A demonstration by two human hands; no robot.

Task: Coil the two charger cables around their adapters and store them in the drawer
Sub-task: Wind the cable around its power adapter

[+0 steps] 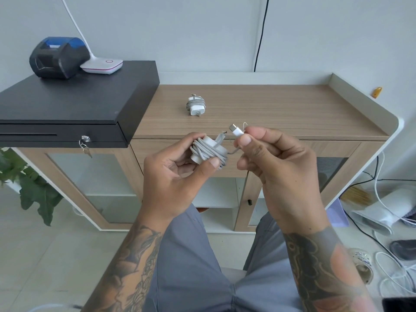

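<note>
The left hand [177, 167] grips the cable-wrapped adapter [208, 152] in front of the closed drawer [180, 152]; the right hand [267, 158] pinches the USB-C plug [236, 131]. The operator should tuck the plug under a taut loop (avoiding sharp bends). The finished charger [195, 105] rests on the cabinet top [281, 109].

Both forearms, heavily tattooed, reached forward from the bottom of the view and angled toward each other, with the hands close together at chest height in front of the person. The left hand [177, 167] was turned palm inward, its fingers [198, 136] curled around a cable-wrapped adapter [208, 152] and the thumb pressed across the front of the coils. Just to the right of those fingers, the right hand [276, 158] pinched the cable's plug [235, 130] between thumb and forefinger, the remaining fingers folded loosely toward the palm.
</note>
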